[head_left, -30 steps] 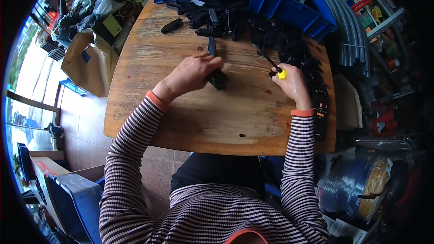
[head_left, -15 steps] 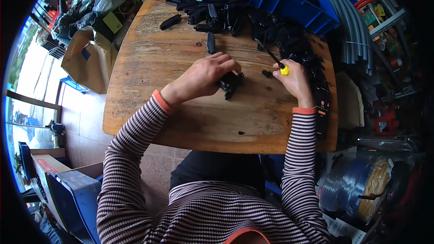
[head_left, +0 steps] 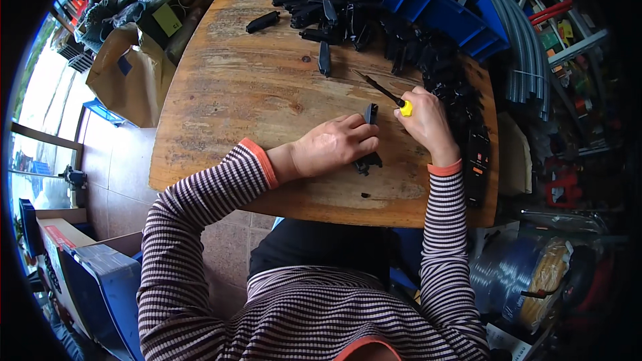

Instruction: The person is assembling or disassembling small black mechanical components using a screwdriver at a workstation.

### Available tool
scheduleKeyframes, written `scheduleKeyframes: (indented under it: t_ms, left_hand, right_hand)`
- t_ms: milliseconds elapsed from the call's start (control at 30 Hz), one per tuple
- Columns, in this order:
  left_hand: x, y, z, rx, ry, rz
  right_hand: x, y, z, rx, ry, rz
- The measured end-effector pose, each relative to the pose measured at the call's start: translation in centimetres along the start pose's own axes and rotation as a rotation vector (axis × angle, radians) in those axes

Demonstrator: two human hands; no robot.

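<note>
My left hand, low over the front middle of the table, is closed around a black plastic part that shows below its fingers. A dark grey, narrow end sticks up past the fingertips; whether it belongs to the same part I cannot tell. Just to the right, my right hand grips a yellow-handled screwdriver, its tip pointing to the far left. Beyond the hands, a single dark grey piece lies on the wooden table.
Several black plastic parts are heaped along the table's far and right sides. Two blue bins stand behind them. One black part lies apart at the far left. A paper bag stands left of the table, grey hoses hang right.
My left hand has moved right and nearer to me with the black part. My right hand has shifted slightly left and nearer, still with the screwdriver. The small black piece beside its fingers no longer shows there.
</note>
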State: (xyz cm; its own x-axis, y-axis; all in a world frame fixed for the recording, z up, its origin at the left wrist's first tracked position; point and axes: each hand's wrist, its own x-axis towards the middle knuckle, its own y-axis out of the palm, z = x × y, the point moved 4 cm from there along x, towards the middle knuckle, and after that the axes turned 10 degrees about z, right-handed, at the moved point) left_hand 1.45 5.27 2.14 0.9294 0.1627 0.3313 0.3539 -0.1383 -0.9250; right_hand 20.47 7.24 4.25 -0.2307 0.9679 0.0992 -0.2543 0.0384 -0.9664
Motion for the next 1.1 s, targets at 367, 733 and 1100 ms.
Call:
scheduleKeyframes:
  t_ms: [367, 733, 1100]
  left_hand:
    - [-1.6, 0.6, 0.1, 0.014, -0.073, -0.011]
    - [-2.5, 0.8, 0.8, -0.016, -0.071, 0.015]
    - [-3.0, 0.9, 0.9, -0.032, -0.08, 0.05]
  right_hand:
    - [-0.1, 0.2, 3.6, 0.364, -0.074, -0.164]
    - [-0.1, 2.4, 5.9, 0.293, -0.194, -0.176]
    - [0.5, 2.3, 6.9, 0.17, -0.294, -0.14]
